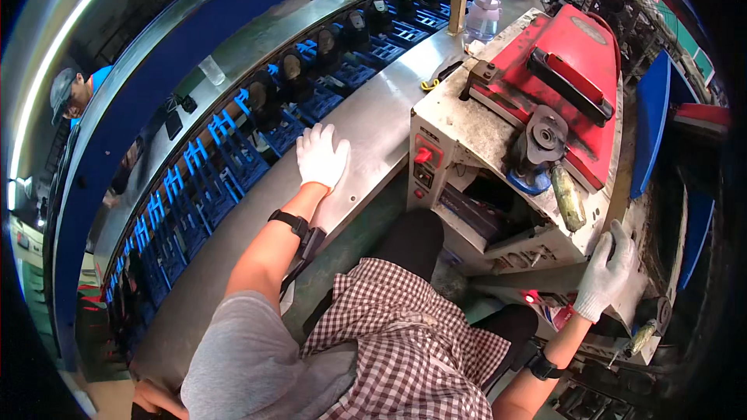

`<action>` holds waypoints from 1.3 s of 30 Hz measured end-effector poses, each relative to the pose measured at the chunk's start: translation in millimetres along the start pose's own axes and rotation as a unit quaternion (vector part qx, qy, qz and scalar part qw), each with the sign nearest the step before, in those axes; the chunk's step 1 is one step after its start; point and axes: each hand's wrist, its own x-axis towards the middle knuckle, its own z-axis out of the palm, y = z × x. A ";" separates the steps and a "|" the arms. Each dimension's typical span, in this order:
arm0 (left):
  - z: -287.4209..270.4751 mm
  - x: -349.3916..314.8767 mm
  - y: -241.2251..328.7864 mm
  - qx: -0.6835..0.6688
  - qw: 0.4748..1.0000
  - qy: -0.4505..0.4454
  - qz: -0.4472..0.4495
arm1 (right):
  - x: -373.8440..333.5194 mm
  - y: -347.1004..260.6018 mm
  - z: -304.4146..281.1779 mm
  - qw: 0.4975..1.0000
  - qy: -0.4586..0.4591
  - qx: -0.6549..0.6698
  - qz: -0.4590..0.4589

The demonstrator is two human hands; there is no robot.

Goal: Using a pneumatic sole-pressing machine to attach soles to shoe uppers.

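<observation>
My left hand point(321, 155), in a white glove, rests flat and open on the metal worktop point(373, 120) beside a conveyor of blue racks point(233, 159). My right hand point(607, 268), also gloved, grips the lower right edge of a cream and red press machine point(537, 101), its fingers curled around a dark handle there. Dark shoe forms point(292, 70) stand in the blue racks along the conveyor. I wear a grey top and a checked apron point(405, 334), with a black band on each wrist.
A red button point(422, 155) sits on the machine's front panel, and a small red light point(530, 296) glows lower down. A clear plastic bottle point(484, 12) stands at the far end of the worktop. Another person in a cap point(70, 93) is beyond the conveyor at the left.
</observation>
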 end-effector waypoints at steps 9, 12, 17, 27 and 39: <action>-6.4 0.6 -2.7 0.024 0.998 0.000 -0.062 | -1.2 1.7 0.6 0.999 -0.006 0.025 0.029; -2.2 0.6 -29.2 -0.044 0.989 0.090 -0.105 | 0.0 5.0 3.2 1.000 -0.006 0.026 0.014; -35.4 27.6 -106.4 -0.093 0.905 0.176 -0.377 | -1.0 10.2 0.2 1.000 -0.016 0.006 0.014; -64.6 35.3 -357.2 -0.348 0.632 0.259 -0.642 | 9.0 9.6 11.8 0.996 -0.055 -0.054 0.034; -72.1 36.2 -411.5 -0.429 0.670 0.125 -0.593 | 7.8 19.6 11.7 0.989 -0.083 -0.118 0.026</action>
